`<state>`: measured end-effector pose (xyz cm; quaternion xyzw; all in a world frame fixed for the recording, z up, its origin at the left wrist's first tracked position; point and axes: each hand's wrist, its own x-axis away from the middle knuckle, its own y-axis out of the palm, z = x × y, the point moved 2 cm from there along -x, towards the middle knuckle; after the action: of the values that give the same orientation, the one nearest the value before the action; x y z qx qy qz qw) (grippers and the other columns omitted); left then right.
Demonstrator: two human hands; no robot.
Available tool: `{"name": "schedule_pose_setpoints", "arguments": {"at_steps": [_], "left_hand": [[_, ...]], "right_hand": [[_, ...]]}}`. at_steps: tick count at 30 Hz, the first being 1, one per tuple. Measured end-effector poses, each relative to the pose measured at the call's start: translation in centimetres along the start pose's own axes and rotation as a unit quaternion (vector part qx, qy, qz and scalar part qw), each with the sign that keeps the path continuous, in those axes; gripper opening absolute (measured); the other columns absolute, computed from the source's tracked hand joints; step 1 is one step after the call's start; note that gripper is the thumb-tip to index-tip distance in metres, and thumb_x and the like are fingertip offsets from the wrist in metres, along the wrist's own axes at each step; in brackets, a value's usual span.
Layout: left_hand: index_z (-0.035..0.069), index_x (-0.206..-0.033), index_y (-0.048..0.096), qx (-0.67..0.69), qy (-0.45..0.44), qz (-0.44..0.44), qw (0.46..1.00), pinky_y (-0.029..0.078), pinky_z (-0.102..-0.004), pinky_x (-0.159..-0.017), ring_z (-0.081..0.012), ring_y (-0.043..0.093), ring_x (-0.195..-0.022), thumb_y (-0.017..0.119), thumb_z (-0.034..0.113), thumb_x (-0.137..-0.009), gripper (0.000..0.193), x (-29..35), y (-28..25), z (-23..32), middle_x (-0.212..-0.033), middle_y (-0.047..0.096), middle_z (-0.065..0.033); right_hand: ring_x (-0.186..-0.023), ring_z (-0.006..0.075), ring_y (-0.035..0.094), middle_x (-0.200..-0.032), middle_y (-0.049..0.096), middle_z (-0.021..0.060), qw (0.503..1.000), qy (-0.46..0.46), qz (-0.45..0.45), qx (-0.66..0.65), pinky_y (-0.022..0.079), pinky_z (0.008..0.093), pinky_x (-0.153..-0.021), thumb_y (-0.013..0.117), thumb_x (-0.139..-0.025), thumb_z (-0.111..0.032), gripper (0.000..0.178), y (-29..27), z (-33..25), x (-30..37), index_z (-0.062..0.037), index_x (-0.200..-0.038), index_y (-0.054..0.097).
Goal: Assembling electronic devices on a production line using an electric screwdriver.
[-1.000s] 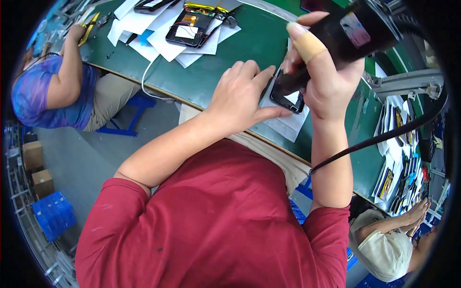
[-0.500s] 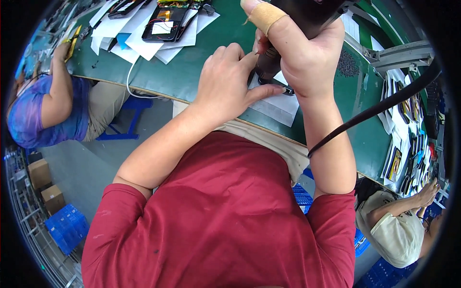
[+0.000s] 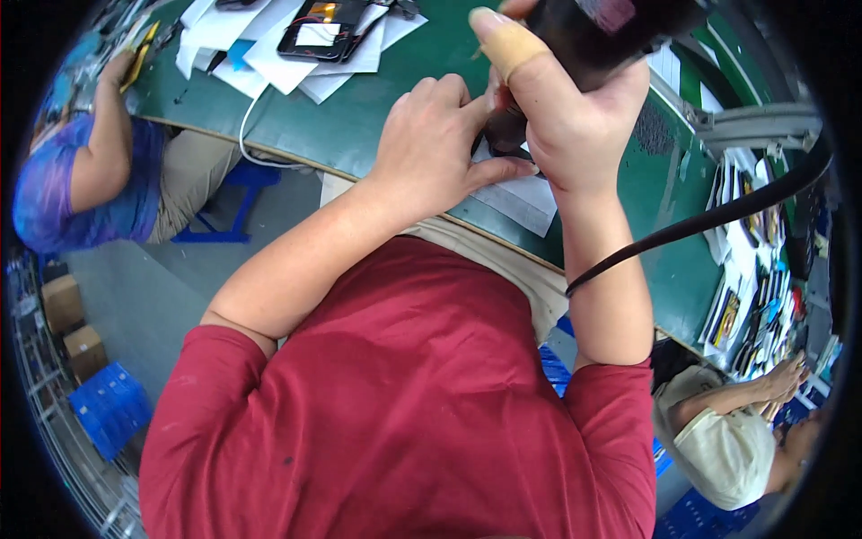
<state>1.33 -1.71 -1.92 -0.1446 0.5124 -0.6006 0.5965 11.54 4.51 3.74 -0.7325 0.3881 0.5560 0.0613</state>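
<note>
My right hand (image 3: 584, 121) is wrapped around a dark, corded power tool (image 3: 620, 27) that looks like an electric screwdriver. Its thumb bears a tan bandage (image 3: 510, 45). The tool's narrow end (image 3: 505, 130) points down between my hands; its tip is hidden. My left hand (image 3: 437, 139) is closed beside that end, thumb and fingers around a small dark part that is mostly covered. Beneath lies a white sheet of paper (image 3: 516, 208) on the green bench (image 3: 359, 112), close to its near edge.
At the far left, an opened black device (image 3: 319, 38) with wires lies on scattered papers. A black cord (image 3: 700, 216) crosses my right forearm. Small dark pieces (image 3: 653, 126) are heaped at right, near a metal bracket (image 3: 759, 126). Co-workers sit left (image 3: 85, 180) and right (image 3: 727, 449).
The whole view has shifted slightly. Both hands keep nearly the same hold, and the tool's narrow end stays between them. The right co-worker's hands have moved slightly.
</note>
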Motion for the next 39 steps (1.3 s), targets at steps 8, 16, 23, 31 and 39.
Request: {"name": "schedule_pose_setpoints", "arguments": {"at_steps": [8, 16, 23, 31, 39], "left_hand": [[0.014, -0.109, 0.071, 0.011, -0.005, 0.017, 1.000, 0.043, -0.0414, -0.074, -0.0276, 0.054, -0.087, 0.082, 0.061, -0.073, 0.060, 0.4, 0.3, 0.0, -0.088, 0.053, -0.0080], [0.013, -0.111, 0.070, 0.030, -0.012, 0.011, 0.999, 0.044, -0.0428, -0.075, -0.0294, 0.055, -0.088, 0.083, 0.059, -0.073, 0.062, 0.3, 0.1, 0.3, -0.090, 0.054, -0.0100], [0.008, -0.131, 0.067, 0.093, -0.042, -0.069, 0.992, 0.049, -0.0412, -0.077, -0.0307, 0.061, -0.089, 0.076, 0.044, -0.090, 0.055, -0.9, -2.1, -0.7, -0.090, 0.061, -0.0115], [-0.001, -0.093, 0.070, 0.225, -0.055, -0.199, 0.952, 0.048, -0.0363, -0.063, -0.0237, 0.062, -0.067, 0.073, 0.017, -0.092, 0.018, -4.5, -2.1, -2.6, -0.080, 0.066, -0.0137], [0.000, -0.096, 0.070, 0.373, -0.173, -0.205, 0.888, 0.040, -0.0207, -0.058, -0.0014, 0.051, -0.065, 0.072, 0.015, -0.098, 0.015, -5.9, -1.5, -2.0, -0.076, 0.065, 0.0030]], "right_hand": [[-0.049, 0.0132, 0.057, -0.065, 0.060, 0.0051, 0.925, 0.240, 0.092, 0.280, 0.045, 0.0258, -0.049, 0.074, -0.088, 0.001, 0.012, 1.0, -2.7, -0.3, 0.0013, -0.092, 0.063], [-0.050, 0.0140, 0.057, -0.065, 0.060, 0.0052, 0.915, 0.278, 0.083, 0.280, 0.046, 0.0268, -0.050, 0.073, -0.088, 0.000, 0.015, 1.1, -2.8, -0.6, 0.0020, -0.098, 0.062], [-0.098, 0.0256, 0.060, -0.105, 0.061, 0.0141, 0.883, 0.234, 0.187, 0.362, 0.052, 0.0446, -0.093, 0.051, -0.102, -0.043, 0.053, -1.7, -15.6, -5.0, 0.0028, -0.128, 0.058], [-0.075, 0.0104, 0.050, -0.082, 0.060, 0.0027, 0.498, 0.420, 0.052, 0.757, 0.046, 0.0313, -0.064, 0.080, -0.088, -0.023, 0.044, -7.6, -23.3, 0.9, 0.0052, -0.116, 0.060], [-0.084, 0.0493, 0.069, -0.090, 0.072, 0.0272, 0.205, 0.523, 0.002, 0.827, 0.053, 0.0577, -0.072, 0.062, -0.099, -0.048, 0.050, -10.7, -22.5, 6.4, -0.0037, -0.119, 0.051]]}}
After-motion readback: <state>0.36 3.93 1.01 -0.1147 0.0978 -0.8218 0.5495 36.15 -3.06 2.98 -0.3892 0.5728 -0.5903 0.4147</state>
